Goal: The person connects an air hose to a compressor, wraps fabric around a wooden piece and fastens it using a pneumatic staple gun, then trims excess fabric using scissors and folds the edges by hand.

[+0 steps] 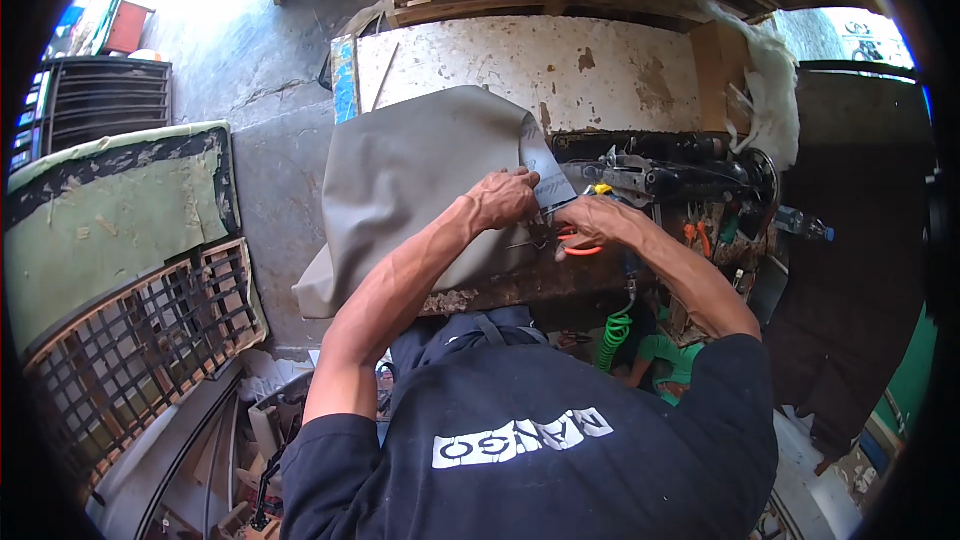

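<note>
My left hand (503,198) is closed on the edge of a grey sheet of upholstery material (400,180), by a white, marked piece (540,165) at its folded edge. Just right of it, my right hand (590,220) grips orange-handled scissors (580,248) at the material's edge; the blades are hard to make out. Behind the right hand is a dark sewing machine (680,175), with a small yellow object (602,190) beside it. The grey material drapes over the bench (450,302) toward the left.
A worn white board (450,60) lies behind. Orange tools (700,235), a bottle (805,225) and dark sheeting (840,290) are right. A green coiled hose (615,335) hangs below. A padded green panel (110,200) and webbed frame (150,330) stand left. A person in green (665,355) is partly visible below.
</note>
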